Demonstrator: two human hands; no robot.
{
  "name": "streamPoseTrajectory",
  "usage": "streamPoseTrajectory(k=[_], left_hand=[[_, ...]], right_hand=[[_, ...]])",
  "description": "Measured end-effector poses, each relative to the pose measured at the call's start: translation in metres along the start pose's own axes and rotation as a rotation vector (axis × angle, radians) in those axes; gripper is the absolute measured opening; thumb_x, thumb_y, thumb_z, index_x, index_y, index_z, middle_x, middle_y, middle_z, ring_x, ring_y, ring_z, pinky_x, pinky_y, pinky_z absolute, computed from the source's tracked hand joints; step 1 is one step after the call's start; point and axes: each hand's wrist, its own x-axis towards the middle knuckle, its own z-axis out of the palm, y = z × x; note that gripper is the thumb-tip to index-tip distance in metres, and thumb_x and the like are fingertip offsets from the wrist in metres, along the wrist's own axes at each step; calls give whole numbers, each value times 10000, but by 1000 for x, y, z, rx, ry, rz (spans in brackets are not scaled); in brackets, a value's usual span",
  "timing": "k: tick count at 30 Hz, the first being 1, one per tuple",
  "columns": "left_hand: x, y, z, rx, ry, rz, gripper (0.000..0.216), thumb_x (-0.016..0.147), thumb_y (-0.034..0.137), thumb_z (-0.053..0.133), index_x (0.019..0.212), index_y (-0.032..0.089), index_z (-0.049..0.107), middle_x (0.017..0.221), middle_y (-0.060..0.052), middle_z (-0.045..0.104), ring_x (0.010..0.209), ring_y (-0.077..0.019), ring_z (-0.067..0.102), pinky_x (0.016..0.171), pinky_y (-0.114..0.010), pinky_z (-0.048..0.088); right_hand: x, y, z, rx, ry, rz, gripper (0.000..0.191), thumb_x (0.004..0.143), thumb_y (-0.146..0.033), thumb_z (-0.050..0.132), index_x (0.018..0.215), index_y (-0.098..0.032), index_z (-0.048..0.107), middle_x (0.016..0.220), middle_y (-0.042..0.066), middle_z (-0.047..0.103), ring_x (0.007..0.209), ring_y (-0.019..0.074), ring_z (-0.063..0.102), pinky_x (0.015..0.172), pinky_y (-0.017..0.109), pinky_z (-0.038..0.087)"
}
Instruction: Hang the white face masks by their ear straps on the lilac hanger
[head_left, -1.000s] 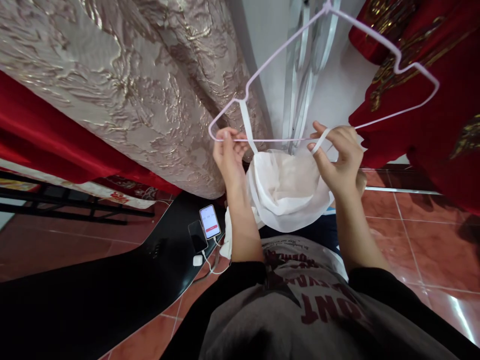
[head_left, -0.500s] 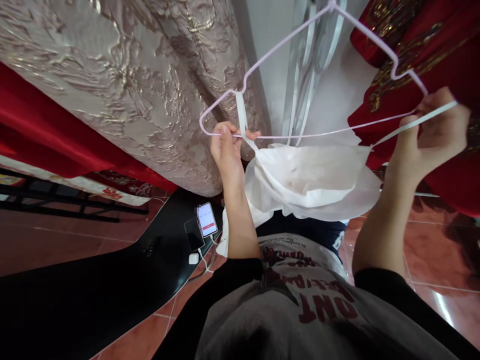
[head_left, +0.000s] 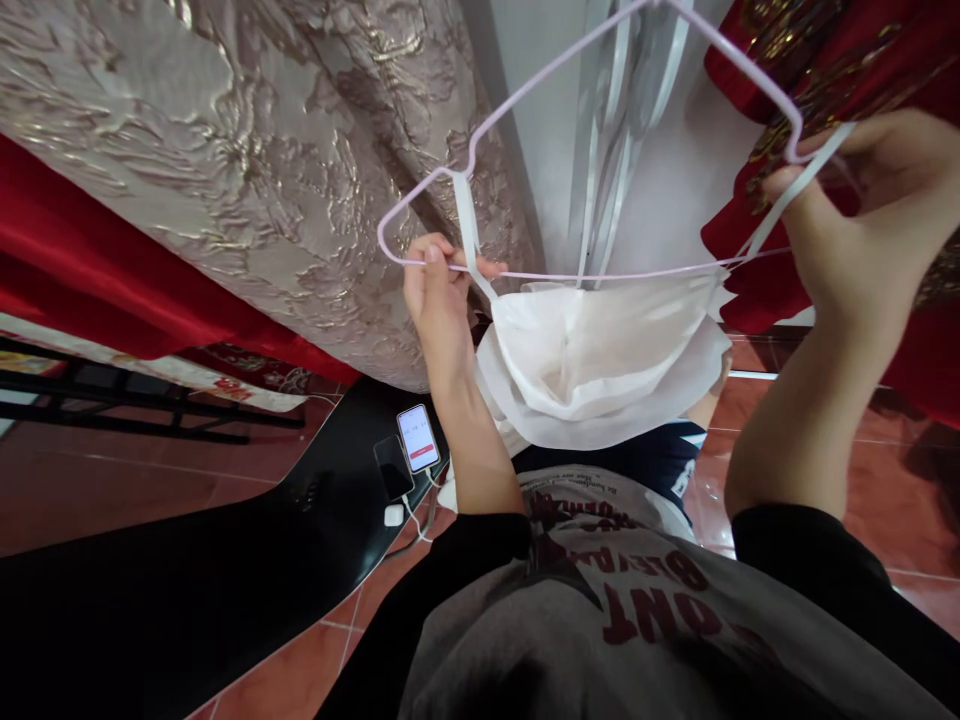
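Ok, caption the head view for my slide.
Left hand on the lilac hanger, right hand holding one white garment strap.

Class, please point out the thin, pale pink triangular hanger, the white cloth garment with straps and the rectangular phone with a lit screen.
Pale pink hanger point(head_left: 540, 275): head view, on its bottom bar.
White cloth garment point(head_left: 630, 340): head view, on its fabric body.
Lit phone point(head_left: 417, 437): head view, on its screen.
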Motion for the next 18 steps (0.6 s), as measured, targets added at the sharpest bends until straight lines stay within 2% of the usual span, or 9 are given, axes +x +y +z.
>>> streamPoseTrajectory(k=[5,7,10,12,15,17,18], left_hand=[[-4,0,0,-10,-35,-18,211,1104,383,551,939,252,563,681,18,727,700,-191,729,849,-351,579],[-5,-2,0,-13,-47,-30,228,1084,428,592,942,252,567,699,14,733,706,-197,727,849,-359,577],[-5,-5,-1,-8,-31,-35,228,1087,416,576,927,254,566,690,20,727,690,-193,717,845,-360,574],[-5,-6,-1,11,-16,-47,225,1092,408,554,921,262,552,683,26,715,683,-191,711,852,-364,575],[-6,-6,0,60,-2,-93,246,1084,471,549,945,269,528,695,26,704,763,-212,744,904,-389,577],[-7,-7,2,85,21,-127,304,1066,546,560,957,265,517,704,20,700,868,-236,772,952,-410,574],[-7,-7,3,90,31,-137,331,1057,573,568,956,262,513,705,17,700,906,-243,779,969,-414,573]], right_hand=[[9,-9,10,-61,19,-38,298,774,-459,910,894,-252,733,808,17,666,742,152,596,822,382,608],[11,-13,10,-86,-12,-32,337,741,-452,936,909,-258,717,815,9,641,722,145,573,796,378,603],[8,-23,9,-183,-97,-47,324,764,-409,927,970,-286,710,959,28,646,909,184,643,932,400,613],[0,-28,9,-225,-85,-136,363,796,-385,903,1100,-305,721,1049,43,629,1094,232,642,1063,437,585],[-17,-29,16,-221,51,-318,460,893,-383,804,1334,-359,678,1189,44,626,1290,286,577,1223,519,469],[-28,-28,27,-177,165,-461,439,946,-371,726,1381,-380,664,1254,13,658,1314,279,575,1258,537,415],[-33,-28,34,-135,188,-523,419,961,-354,695,1378,-382,668,1256,-5,683,1287,263,599,1243,532,429]])
